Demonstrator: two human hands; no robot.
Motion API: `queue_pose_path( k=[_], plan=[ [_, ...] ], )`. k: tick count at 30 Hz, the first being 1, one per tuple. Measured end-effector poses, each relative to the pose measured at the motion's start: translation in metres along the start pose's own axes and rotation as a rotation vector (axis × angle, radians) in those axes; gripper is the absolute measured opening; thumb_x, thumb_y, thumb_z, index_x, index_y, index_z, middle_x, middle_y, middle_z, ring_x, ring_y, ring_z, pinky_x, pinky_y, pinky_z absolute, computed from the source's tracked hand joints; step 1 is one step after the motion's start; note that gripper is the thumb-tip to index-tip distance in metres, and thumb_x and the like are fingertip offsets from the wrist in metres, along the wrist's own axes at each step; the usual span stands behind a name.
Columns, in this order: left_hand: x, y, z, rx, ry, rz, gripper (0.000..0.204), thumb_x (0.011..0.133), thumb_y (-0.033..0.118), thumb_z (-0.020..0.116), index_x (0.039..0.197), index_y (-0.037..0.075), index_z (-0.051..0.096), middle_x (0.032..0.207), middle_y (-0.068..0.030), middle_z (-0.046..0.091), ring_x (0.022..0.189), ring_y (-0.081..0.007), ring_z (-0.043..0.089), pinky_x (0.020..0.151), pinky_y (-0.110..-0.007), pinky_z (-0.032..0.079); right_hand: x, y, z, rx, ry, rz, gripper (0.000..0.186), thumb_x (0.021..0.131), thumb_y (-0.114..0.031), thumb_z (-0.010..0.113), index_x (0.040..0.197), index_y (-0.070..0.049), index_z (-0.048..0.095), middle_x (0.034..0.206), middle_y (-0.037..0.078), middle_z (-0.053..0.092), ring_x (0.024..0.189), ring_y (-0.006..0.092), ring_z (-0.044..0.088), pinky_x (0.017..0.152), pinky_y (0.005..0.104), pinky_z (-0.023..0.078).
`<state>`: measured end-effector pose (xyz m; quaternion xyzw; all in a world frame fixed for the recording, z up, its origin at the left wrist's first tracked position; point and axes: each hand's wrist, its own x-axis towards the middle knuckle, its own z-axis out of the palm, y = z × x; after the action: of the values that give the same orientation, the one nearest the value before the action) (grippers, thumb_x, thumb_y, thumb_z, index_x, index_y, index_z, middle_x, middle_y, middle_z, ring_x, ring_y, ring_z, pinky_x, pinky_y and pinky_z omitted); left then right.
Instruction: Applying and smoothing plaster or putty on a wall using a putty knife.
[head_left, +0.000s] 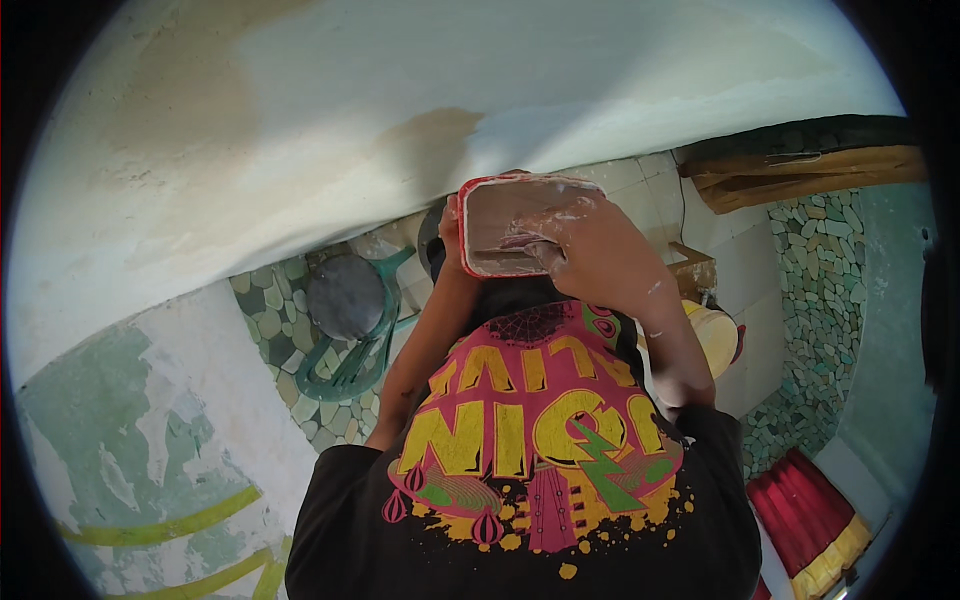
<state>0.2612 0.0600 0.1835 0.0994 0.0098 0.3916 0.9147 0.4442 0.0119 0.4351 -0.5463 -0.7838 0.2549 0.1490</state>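
Observation:
A rectangular tub [466, 228] with a red, paste-smeared rim is held up in front of my chest. Greyish paste coats its inside. My left hand [453, 236] grips the tub's left side, its fingers mostly hidden behind the wall. Over the tub's right part, my right hand [572, 238] reaches in with its fingers closed together. White smears mark that hand and wrist. Whatever it holds is too hard to make out against the paste.
Ahead stands a pale wall [350, 110] with brown and whitish patches. At left, a green plastic chair [345, 375] sits by a round dark seat-like thing [345, 295]. To the right are brown boards [810, 175], a yellow round container [712, 340] and a red-and-yellow cloth [810, 520].

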Motion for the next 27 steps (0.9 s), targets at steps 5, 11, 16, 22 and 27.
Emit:
queue_pose_path(
  k=[5,11,16,22,27],
  plan=[
    [-0.003,-0.005,0.022,-0.031,0.075,-0.020,0.088,0.091,0.058,0.063,0.151,-0.006,0.051,0.149,-0.0250,0.059,0.133,-0.0394,0.061,0.116,-0.052,0.047,0.010,0.026,-0.002,0.187,-0.089,-0.048,0.036,0.086,-0.007,0.070,0.122,-0.006,0.075,0.112,0.020,0.076,0.107,0.0428,0.069,0.097,0.0486,0.055],
    [-0.014,-0.002,0.038,0.094,0.220,0.042,0.079,0.091,0.053,0.065,0.144,-0.005,0.058,0.141,-0.0237,0.066,0.128,-0.0374,0.066,0.113,-0.050,0.051,0.025,0.035,-0.007,0.271,-0.303,-0.014,0.042,0.083,-0.003,0.069,0.124,-0.003,0.074,0.112,0.020,0.076,0.099,0.0425,0.069,0.092,0.0475,0.055],
    [-0.020,0.006,0.034,0.087,0.318,0.010,0.070,0.096,0.051,0.062,0.140,-0.003,0.061,0.139,-0.0220,0.067,0.127,-0.0362,0.066,0.110,-0.050,0.053,0.035,0.067,-0.013,0.642,-0.296,0.064,0.039,0.080,-0.008,0.084,0.117,-0.002,0.074,0.101,0.011,0.078,0.088,0.0240,0.070,0.086,0.0371,0.056],
    [-0.004,0.015,0.057,0.189,0.244,0.060,0.074,0.100,0.058,0.056,0.149,0.002,0.053,0.151,-0.0208,0.058,0.141,-0.0381,0.055,0.120,-0.055,0.043,0.018,0.120,-0.006,1.355,0.065,0.261,0.032,0.086,-0.004,0.085,0.115,-0.002,0.071,0.104,0.003,0.077,0.091,0.0151,0.072,0.085,0.0318,0.058],
    [-0.026,0.023,0.022,0.074,0.301,0.037,0.080,0.099,0.068,0.053,0.154,0.010,0.049,0.158,-0.0182,0.051,0.149,-0.0408,0.046,0.124,-0.064,0.034,0.003,0.108,0.044,2.044,0.479,0.200,0.045,0.090,-0.002,0.080,0.132,-0.002,0.063,0.116,0.006,0.073,0.101,0.0193,0.073,0.091,0.0365,0.061]
  ],
)
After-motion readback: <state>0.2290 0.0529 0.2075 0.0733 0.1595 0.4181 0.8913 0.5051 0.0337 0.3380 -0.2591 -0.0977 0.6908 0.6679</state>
